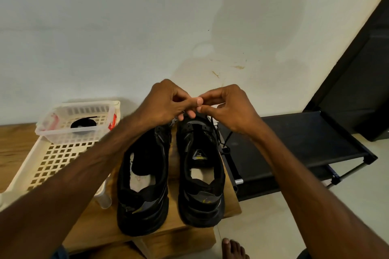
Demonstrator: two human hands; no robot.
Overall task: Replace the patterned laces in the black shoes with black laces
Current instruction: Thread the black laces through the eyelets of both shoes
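Note:
Two black shoes stand side by side on a wooden stool (174, 235), heels toward me: the left shoe (143, 185) and the right shoe (201, 174). Both hands meet above the toe end of the right shoe. My left hand (166, 103) pinches a lace there, and a black-and-white patterned lace (173, 121) hangs out under its fingers. My right hand (227, 107) pinches a thin black lace (226, 141), which trails down the right shoe's outer side. The front eyelets are hidden by my fingers.
A cream perforated tray (52, 164) sits at the left and carries a clear plastic basket (63, 132) with a coiled black lace (83, 125) inside. A low black rack (305, 143) stands at the right against the wall. My bare foot (233, 248) is on the floor below.

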